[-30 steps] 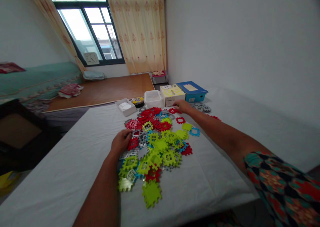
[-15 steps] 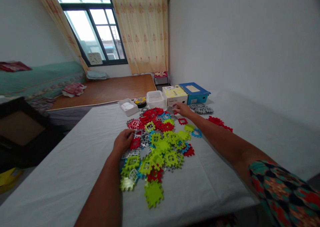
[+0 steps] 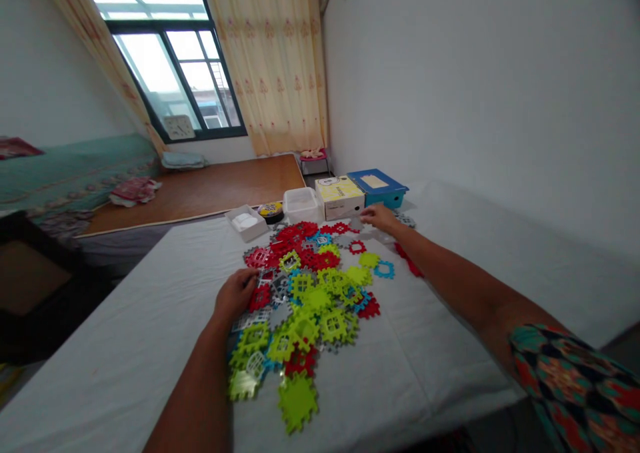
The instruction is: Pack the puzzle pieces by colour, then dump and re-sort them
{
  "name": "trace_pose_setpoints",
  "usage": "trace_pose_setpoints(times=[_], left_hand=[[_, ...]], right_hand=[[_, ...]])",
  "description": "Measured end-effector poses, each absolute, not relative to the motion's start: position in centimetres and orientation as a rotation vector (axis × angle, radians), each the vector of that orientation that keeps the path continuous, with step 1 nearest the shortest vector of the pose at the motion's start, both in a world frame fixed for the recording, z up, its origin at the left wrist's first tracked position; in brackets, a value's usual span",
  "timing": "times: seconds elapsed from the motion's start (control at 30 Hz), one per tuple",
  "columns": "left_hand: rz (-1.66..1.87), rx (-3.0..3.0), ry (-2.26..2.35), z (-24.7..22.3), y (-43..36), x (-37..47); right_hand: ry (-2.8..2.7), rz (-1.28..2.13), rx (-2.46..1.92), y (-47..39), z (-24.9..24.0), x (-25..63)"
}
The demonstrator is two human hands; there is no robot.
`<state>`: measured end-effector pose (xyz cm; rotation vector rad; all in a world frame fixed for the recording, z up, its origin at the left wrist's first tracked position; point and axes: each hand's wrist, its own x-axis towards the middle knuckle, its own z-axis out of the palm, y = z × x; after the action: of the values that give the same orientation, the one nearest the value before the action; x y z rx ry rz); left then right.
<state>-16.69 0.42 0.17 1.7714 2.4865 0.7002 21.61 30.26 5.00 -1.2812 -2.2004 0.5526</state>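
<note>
A spread of interlocking plastic pieces, green [image 3: 319,300], red [image 3: 300,361], blue and grey, lies on the white-covered table [image 3: 390,373]. My left hand [image 3: 235,296] rests at the left edge of the spread, fingers bent beside a red piece [image 3: 260,297]; whether it grips anything is hidden. Beyond the spread, my right hand [image 3: 379,217] has its fingers closed on a grey piece [image 3: 355,224], just in front of the yellow box. Grey pieces [image 3: 405,220] and red pieces [image 3: 409,260] lie behind and beside my right forearm, partly hidden by it.
Along the far edge stand a white tray [image 3: 247,222], a round black and yellow container [image 3: 271,212], a clear plastic tub [image 3: 303,204], a yellow box [image 3: 340,196] and a blue box [image 3: 377,186]. A wall rises behind on the right.
My right hand has moved right, away from the spread, with the grey piece. My left hand stays beside the red piece. The camera view has shifted slightly.
</note>
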Motion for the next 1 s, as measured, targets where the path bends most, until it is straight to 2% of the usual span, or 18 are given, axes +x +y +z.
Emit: trace_pose_setpoints(times=[0.17,0.43,0.57,0.77,1.0], left_hand=[[0.693,1.755,2.487,0.6,0.3,-16.3],[0.708,1.779,2.458,0.3,0.3,-16.6],[0.696,1.763,2.455,0.3,0.3,-16.5],[0.7,1.75,2.464,0.6,0.2,-16.2],[0.722,1.76,2.452,0.6,0.2,-16.2]], right_hand=[[-1.878,0.258,-1.619,34.2,5.5,25.5],[-1.929,0.089,-1.746,34.7,4.2,25.8],[-2.203,0.062,-1.503,32.9,4.9,23.8],[-2.716,0.339,-1.037,28.3,3.5,17.5],[-2.763,0.26,-1.019,25.4,2.5,15.8]])
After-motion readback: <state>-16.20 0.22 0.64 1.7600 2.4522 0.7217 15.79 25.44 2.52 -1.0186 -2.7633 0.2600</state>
